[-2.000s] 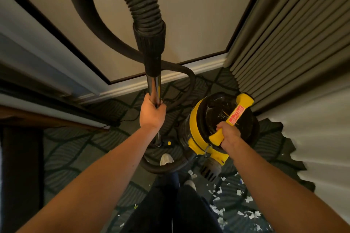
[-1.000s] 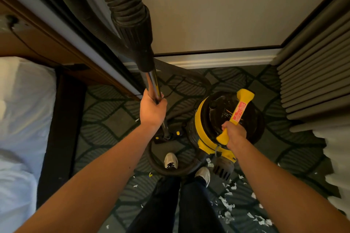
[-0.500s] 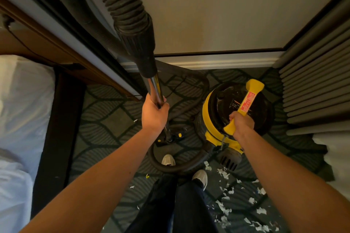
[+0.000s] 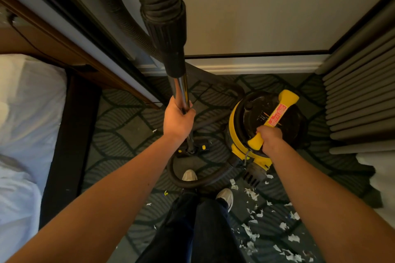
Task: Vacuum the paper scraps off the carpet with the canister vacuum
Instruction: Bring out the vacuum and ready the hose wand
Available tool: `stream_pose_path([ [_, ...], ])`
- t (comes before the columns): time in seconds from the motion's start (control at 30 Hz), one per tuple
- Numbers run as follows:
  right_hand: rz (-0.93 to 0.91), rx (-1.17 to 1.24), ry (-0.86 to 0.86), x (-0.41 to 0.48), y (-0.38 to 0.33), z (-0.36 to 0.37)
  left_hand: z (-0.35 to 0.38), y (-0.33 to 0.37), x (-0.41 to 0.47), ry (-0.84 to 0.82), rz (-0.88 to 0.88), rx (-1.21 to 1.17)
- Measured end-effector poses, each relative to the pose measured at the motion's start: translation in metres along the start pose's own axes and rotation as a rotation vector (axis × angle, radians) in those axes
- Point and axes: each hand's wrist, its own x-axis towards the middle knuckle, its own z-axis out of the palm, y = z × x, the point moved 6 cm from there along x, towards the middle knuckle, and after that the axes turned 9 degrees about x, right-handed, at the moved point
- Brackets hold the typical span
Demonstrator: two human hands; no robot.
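Paper scraps point(image 4: 256, 222) sit on the carpet point(image 4: 119, 126) right by your canister vacuum point(image 4: 234, 126) now you've swung it away from the curtain point(image 4: 359, 92). Left hand point(image 4: 178, 119) fingers wrap the wand point(image 4: 181, 92), right hand point(image 4: 270, 136) grips the yellow handle point(image 4: 282, 109), so you're probably ready to sweep.

left hand point(image 4: 178, 118) grips wand point(image 4: 181, 92) | right hand point(image 4: 269, 137) grips canister handle point(image 4: 275, 116) | scraps point(image 4: 252, 195) on carpet point(image 4: 119, 126)

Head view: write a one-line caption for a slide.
Left hand grips the metal wand, right hand grips the yellow handle of the canister vacuum; paper scraps litter the carpet nearby.
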Motion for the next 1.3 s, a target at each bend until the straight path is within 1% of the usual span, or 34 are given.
stream_pose_path([
  [0.17,-0.066,-0.075,-0.063,-0.030,-0.024,-0.009,0.004,0.008,-0.017,-0.046,0.005,-0.007],
  [0.3,-0.205,-0.202,-0.148,-0.068,-0.042,-0.009,-0.005,0.017,-0.032,-0.011,0.035,-0.004],
  [0.37,-0.208,-0.231,-0.236,-0.092,-0.047,-0.002,-0.013,0.022,-0.038,0.006,0.045,-0.018],
  [0.47,-0.213,-0.260,-0.416,-0.136,-0.049,0.012,-0.031,0.030,-0.051,0.034,0.062,-0.063],
  [0.57,-0.290,-0.325,-0.583,-0.177,-0.053,0.032,-0.050,0.036,-0.064,0.064,0.071,-0.110],
  [0.67,-0.341,-0.376,-0.753,-0.222,-0.053,0.057,-0.072,0.039,-0.076,0.100,0.100,-0.104],
  [0.77,-0.386,-0.457,-0.870,-0.268,-0.043,0.080,-0.104,0.038,-0.089,0.135,0.144,-0.111],
  [0.9,-0.436,-0.534,-0.935,-0.318,-0.022,0.103,-0.151,0.029,-0.104,0.196,0.228,-0.102],
  [1.07,-0.510,-0.579,-0.970,-0.372,0.014,0.127,-0.207,0.001,-0.123,0.232,0.265,-0.071],
  [1.13,-0.548,-0.562,-0.959,-0.391,0.032,0.135,-0.229,-0.014,-0.133,0.237,0.287,-0.046],
  [1.23,-0.601,-0.474,-0.925,-0.421,0.065,0.141,-0.259,-0.044,-0.150,0.238,0.284,0.051],
  [1.3,-0.681,-0.414,-0.905,-0.448,0.090,0.144,-0.276,-0.068,-0.163,0.222,0.298,0.055],
])
